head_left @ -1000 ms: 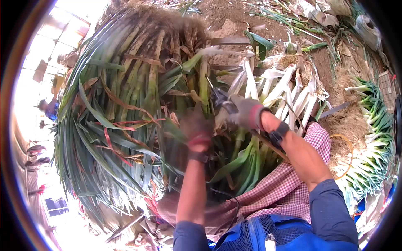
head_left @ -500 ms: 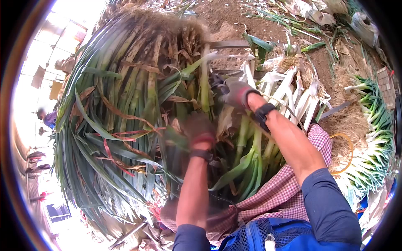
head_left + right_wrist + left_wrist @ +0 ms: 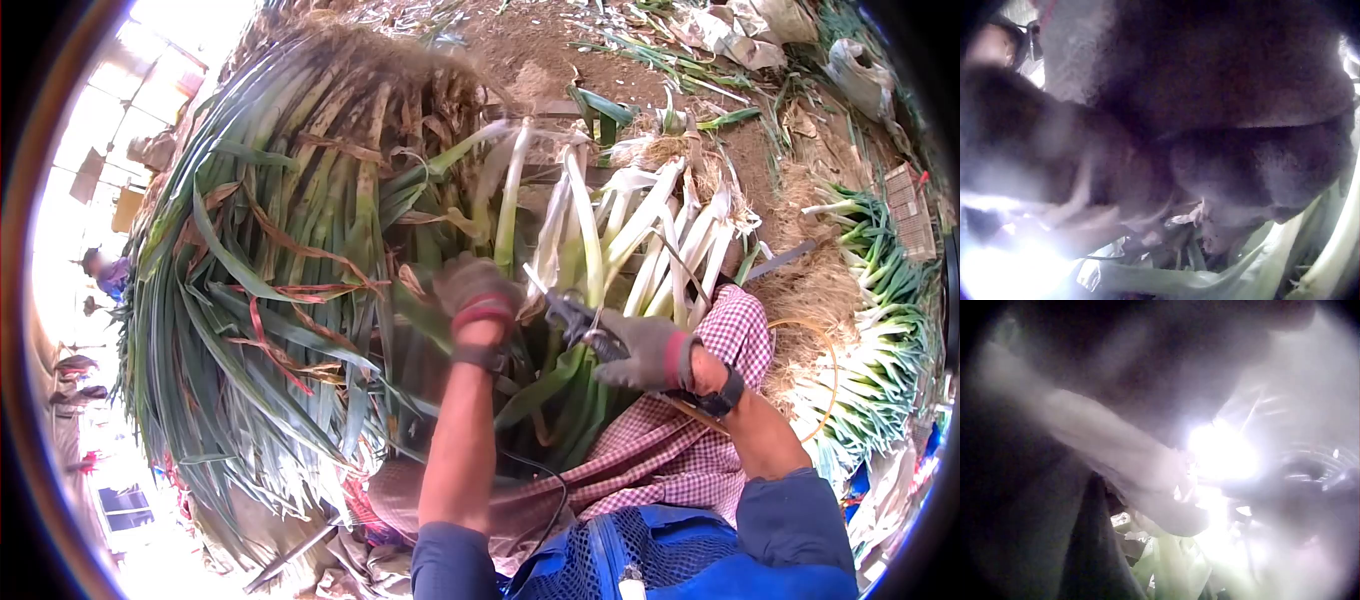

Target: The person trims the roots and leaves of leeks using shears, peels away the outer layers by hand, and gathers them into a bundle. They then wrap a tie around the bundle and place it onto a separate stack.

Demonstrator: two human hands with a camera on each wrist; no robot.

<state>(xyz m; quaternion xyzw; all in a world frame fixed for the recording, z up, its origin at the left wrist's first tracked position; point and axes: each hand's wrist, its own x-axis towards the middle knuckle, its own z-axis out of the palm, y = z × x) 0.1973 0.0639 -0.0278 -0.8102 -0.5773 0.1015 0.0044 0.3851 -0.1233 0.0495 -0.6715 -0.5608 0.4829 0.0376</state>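
My gloved left hand [image 3: 480,290] grips a leek [image 3: 513,190] low on its stalk, and the white shank stands up above the fingers, root end away from me. In the left wrist view a pale stalk [image 3: 1116,444] runs beside the dark glove. My gloved right hand [image 3: 645,352] holds a black air gun [image 3: 575,318], its thin nozzle pointing up and left toward the leek. In the right wrist view, the curled glove fingers [image 3: 1254,165] fill much of the picture. Pale loose skin [image 3: 548,245] hangs just right of the leek.
A large heap of unpeeled leeks [image 3: 300,230] lies at the left. White peeled leeks [image 3: 660,230] lean together right of my hands. More leeks [image 3: 870,330] are piled at far right. A checked cloth [image 3: 680,430] covers my lap, and a yellow hose [image 3: 832,375] loops beside it.
My right hand has drawn back down and right with the air gun, away from the stalk. The upright stalk, greenish before, now shows white. My left hand stays nearly in place.
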